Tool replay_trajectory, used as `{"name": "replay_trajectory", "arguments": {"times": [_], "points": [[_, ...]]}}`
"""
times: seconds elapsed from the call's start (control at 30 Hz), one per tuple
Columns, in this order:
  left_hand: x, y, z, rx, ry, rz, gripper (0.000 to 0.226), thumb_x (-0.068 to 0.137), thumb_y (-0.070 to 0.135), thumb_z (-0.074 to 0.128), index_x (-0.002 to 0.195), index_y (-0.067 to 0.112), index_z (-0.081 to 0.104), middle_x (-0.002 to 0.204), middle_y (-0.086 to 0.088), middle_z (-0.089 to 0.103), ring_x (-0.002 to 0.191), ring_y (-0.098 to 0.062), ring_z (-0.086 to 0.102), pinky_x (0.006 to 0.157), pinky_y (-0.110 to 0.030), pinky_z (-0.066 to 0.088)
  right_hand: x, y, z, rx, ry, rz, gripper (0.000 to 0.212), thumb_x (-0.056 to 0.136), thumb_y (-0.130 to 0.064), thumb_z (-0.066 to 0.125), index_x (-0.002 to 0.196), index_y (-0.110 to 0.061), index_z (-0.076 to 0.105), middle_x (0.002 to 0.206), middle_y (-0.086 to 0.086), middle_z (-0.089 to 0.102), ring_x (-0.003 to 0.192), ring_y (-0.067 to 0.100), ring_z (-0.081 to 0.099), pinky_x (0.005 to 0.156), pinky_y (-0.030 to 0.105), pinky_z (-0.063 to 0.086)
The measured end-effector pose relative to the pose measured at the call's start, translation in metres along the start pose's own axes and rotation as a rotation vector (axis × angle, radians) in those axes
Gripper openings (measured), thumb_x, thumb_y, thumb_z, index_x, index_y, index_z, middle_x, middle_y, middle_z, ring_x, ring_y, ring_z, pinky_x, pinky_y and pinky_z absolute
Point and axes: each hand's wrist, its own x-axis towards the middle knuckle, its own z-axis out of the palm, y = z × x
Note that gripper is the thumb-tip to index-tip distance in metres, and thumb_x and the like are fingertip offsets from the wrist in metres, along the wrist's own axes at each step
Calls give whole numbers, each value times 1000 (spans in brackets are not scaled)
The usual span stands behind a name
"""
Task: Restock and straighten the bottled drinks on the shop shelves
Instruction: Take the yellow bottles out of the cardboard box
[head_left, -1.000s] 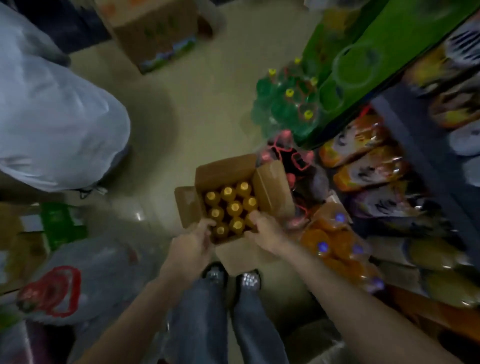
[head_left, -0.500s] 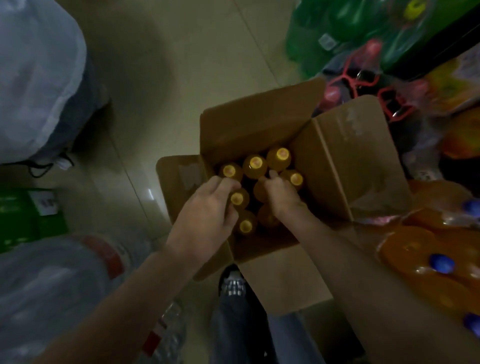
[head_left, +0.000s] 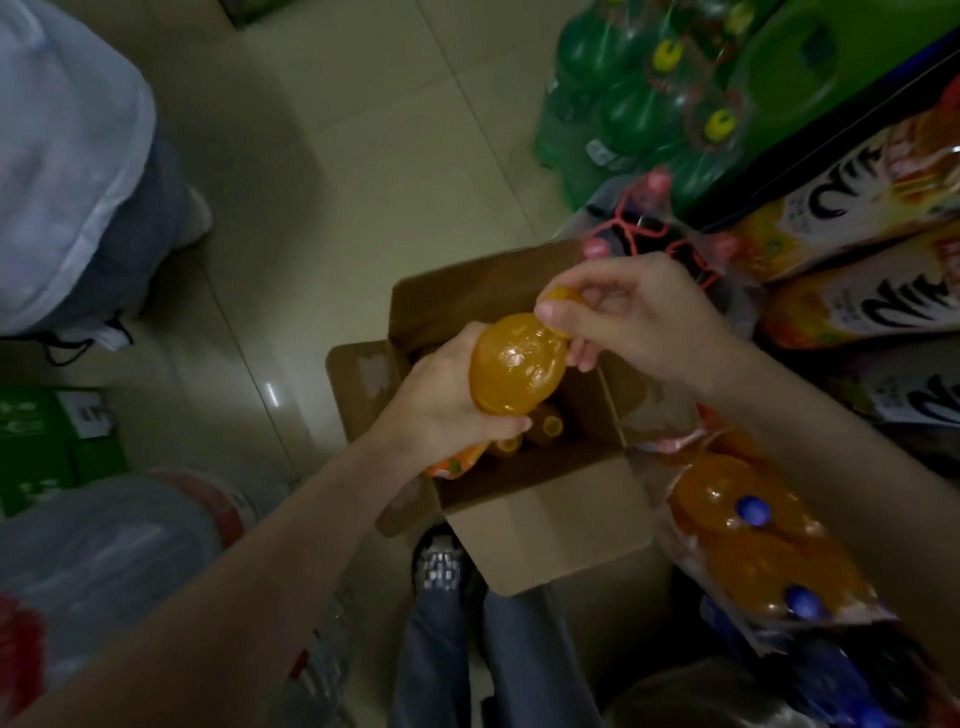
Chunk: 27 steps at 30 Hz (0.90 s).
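An orange juice bottle with a yellow cap is held above the open cardboard box on the floor. My left hand is wrapped around the bottle's body. My right hand pinches its cap and neck from the right. Inside the box, more orange bottles with yellow caps stand below the held one, partly hidden by it.
A shrink-wrapped pack of orange bottles with blue caps lies right of the box. Green bottle packs and dark bottles stand behind it. Juice cartons fill the right-hand shelf. Another person stands at left. A green crate and wrapped packs sit lower left.
Both hands were down among the bottles in the box; now they have lifted one orange bottle out and hold it above the box. The camera has moved closer.
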Motion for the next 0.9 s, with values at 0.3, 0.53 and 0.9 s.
{"name": "replay_trajectory", "arguments": {"times": [0.3, 0.53, 0.9], "points": [[-6, -54, -30, -255, 248, -218, 95, 44, 43, 82, 128, 20, 45, 111, 5, 58, 101, -11, 57, 72, -18, 44, 27, 140, 107, -468, -325, 466, 24, 85, -35, 64, 90, -11, 63, 90, 7, 62, 91, 26, 61, 78, 35, 49], [16, -68, -28, -188, 238, -123, 73, 60, 30, 82, 122, 25, 44, 104, 12, 55, 94, -4, 55, 69, -12, 46, 62, 202, 171, -854, -426, 530, 24, 93, -18, 48, 115, -18, 57, 120, 7, 57, 112, 27, 54, 84, 35, 43], [-10, 27, -56, -58, 222, -116, 84, 56, 26, 88, 126, 15, 42, 114, -3, 57, 106, -22, 54, 94, -38, 45, 10, 37, 58, -675, -273, 282, 54, 74, -20, 74, 119, -8, 46, 120, 14, 43, 105, 32, 52, 79, 33, 46]]}}
